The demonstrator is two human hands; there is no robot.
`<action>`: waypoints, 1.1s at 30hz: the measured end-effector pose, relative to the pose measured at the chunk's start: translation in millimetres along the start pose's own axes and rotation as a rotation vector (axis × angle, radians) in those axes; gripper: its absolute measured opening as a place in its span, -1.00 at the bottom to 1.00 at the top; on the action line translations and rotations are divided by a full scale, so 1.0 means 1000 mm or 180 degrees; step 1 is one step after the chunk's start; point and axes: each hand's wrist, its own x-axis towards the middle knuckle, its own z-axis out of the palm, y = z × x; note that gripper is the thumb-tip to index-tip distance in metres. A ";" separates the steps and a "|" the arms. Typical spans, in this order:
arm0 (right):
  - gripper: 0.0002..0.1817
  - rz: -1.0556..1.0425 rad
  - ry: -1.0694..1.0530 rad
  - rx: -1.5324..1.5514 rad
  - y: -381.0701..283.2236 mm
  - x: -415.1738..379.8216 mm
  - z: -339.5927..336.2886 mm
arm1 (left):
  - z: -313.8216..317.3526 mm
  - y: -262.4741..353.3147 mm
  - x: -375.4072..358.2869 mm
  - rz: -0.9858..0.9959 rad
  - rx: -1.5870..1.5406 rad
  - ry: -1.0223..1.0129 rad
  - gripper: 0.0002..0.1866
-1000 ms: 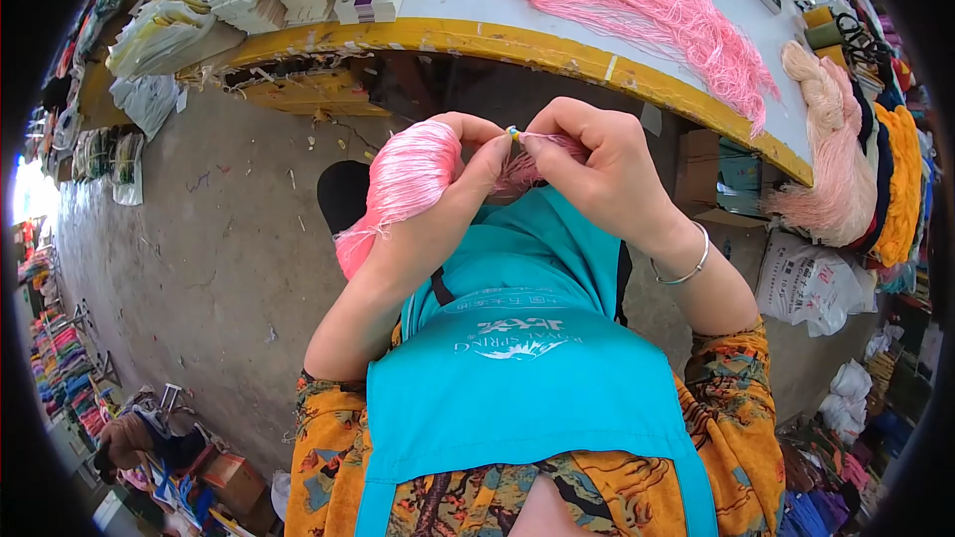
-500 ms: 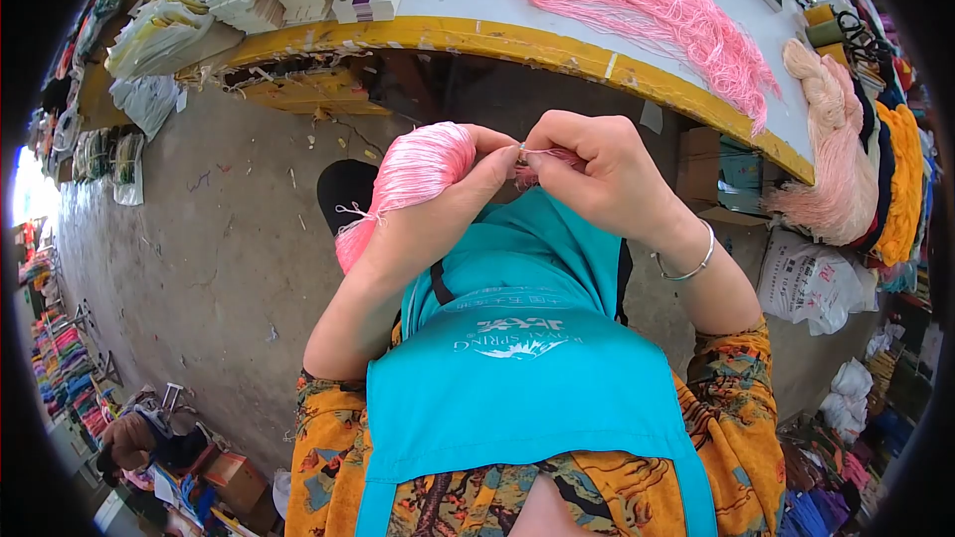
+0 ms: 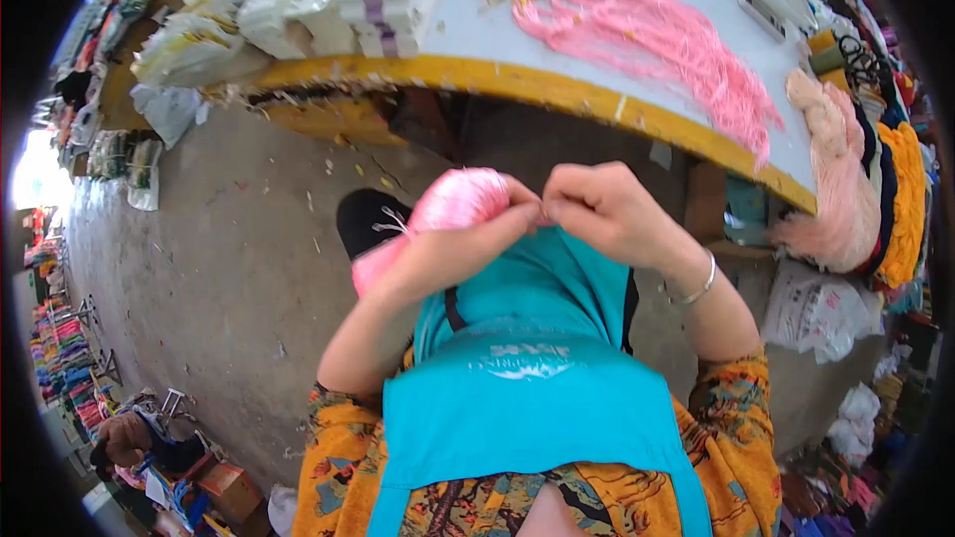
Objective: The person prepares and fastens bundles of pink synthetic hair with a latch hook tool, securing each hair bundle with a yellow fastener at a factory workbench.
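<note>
Gripping pink skein point(image 3: 458, 201) in left hand point(image 3: 466, 247), beside apron point(image 3: 527, 408); pinching its strands in right hand point(image 3: 612, 214), tip to tip, detail blurred. Could tangle strands by tugging unevenly, or drop skein by loosening left grip.

Ahead of the left hand point(image 3: 466, 244) and right hand point(image 3: 612, 214) lies a free gap, barred beyond by the surface point(image 3: 480, 40), bare between the white stacks point(image 3: 343, 0) and pink thread hank point(image 3: 647, 35).
</note>
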 end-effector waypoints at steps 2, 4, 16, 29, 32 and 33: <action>-0.88 0.0099 0.0034 -0.0055 -0.007 0.001 -0.002 | 0.002 -0.005 0.003 -0.0035 -0.0265 0.0032 -0.86; -0.90 0.0173 0.0089 -0.0028 -0.011 0.003 -0.001 | 0.002 -0.003 0.003 -0.0047 -0.0223 0.0051 -0.86; -0.92 -0.0330 0.0457 -0.0532 -0.005 0.000 0.008 | 0.001 -0.004 0.003 -0.0141 -0.0622 0.0022 -0.87; -0.93 -0.0301 0.0187 -0.0819 0.007 -0.003 0.007 | -0.007 -0.006 0.004 0.0082 0.0900 -0.0018 -0.94; -0.95 -0.0482 0.0216 -0.0973 0.010 -0.004 0.010 | -0.012 -0.004 0.007 0.0261 0.1339 -0.0101 -0.95; -0.95 -0.0594 0.0264 -0.1034 0.012 -0.004 0.011 | -0.012 -0.003 0.008 0.0132 0.1328 -0.0146 -0.95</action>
